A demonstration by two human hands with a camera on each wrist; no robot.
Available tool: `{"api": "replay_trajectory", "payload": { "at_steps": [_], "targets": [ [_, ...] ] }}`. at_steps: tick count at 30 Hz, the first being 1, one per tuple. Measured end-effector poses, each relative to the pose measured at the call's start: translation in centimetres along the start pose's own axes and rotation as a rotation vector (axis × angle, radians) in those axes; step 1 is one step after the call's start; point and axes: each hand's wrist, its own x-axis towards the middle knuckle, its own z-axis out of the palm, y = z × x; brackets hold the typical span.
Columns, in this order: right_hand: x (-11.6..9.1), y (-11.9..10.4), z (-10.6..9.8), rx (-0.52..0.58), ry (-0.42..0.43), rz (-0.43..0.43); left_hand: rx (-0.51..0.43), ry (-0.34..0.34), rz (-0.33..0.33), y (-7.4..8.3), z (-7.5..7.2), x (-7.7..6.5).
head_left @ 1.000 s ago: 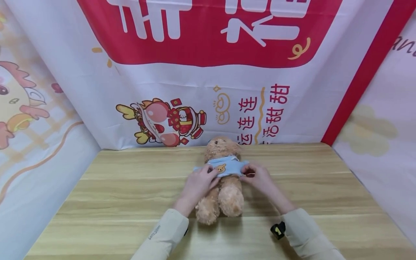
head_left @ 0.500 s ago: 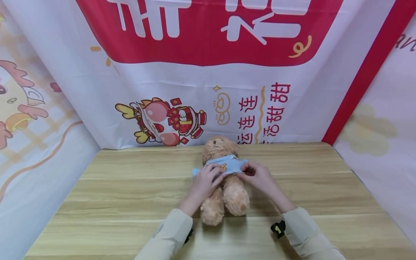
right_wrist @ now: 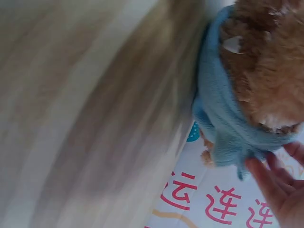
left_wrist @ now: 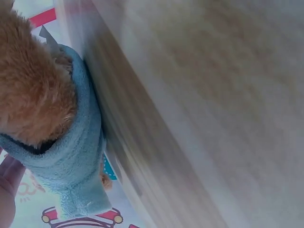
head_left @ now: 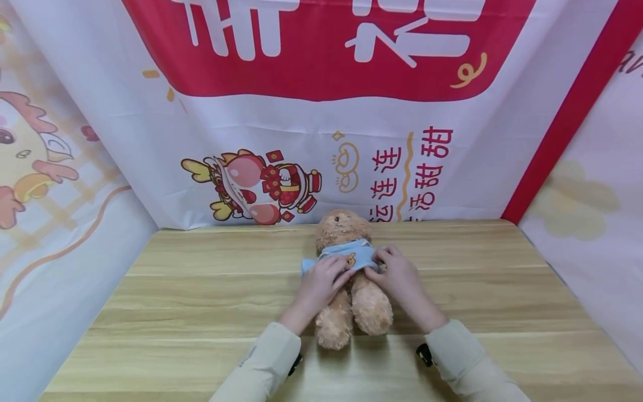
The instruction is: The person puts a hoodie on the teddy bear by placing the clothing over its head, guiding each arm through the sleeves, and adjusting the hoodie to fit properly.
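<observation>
A light brown teddy bear (head_left: 341, 229) lies on its back, head toward the far edge, wearing a light blue shirt (head_left: 359, 251) with a small bear picture on its front. My left hand (head_left: 321, 282) lies over the shirt's left half, pinching the front hem between thumb and fingers. At the opposite side, my right hand (head_left: 402, 279) pinches the hem near the right sleeve. The right wrist view shows the fingertips (right_wrist: 259, 168) on the gathered blue cloth (right_wrist: 223, 128). Only part of my left hand (left_wrist: 7, 190) enters the left wrist view, beside the shirt opening.
The bear lies on a wood-grain table (head_left: 201, 312). A white and red printed cloth (head_left: 281, 117) hangs behind the far edge, close to the bear's head. More printed cloths hang at left (head_left: 60, 223) and right (head_left: 588, 251).
The bear's legs have swung to the right. My left hand has moved a little rightward with the hem, and my right hand's fingers have shifted on the shirt's right side.
</observation>
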Motion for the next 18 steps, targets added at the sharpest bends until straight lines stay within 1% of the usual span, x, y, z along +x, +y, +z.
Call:
{"api": "replay_trajectory", "payload": {
  "at_steps": [2,4,7,9,12,16,18],
  "targets": [
    [-0.2,0.1,0.1,-0.026,0.069,-0.076,-0.020,-0.012,-0.012,-0.1,0.0,-0.1],
    [-0.4,0.4,0.2,-0.028,0.110,-0.142,-0.038,-0.022,-0.021,-0.3,0.0,-0.2],
    [-0.4,1.0,0.2,-0.001,0.107,-0.187,-0.052,-0.034,-0.019,-0.4,0.1,-0.3],
    [-0.4,1.4,0.0,0.041,0.071,-0.182,-0.056,-0.038,-0.004,-0.5,0.1,-0.3],
    [-0.4,1.9,-0.6,0.107,-0.006,-0.148,-0.061,-0.035,0.021,-0.5,0.3,-0.3],
    [-0.4,2.1,-1.5,0.215,-0.128,-0.074,-0.091,-0.007,0.046,-0.6,0.6,-0.3],
    [-0.3,2.2,-1.8,0.291,-0.166,-0.027,-0.107,0.009,0.056,-0.6,0.8,-0.3]
  ]
}}
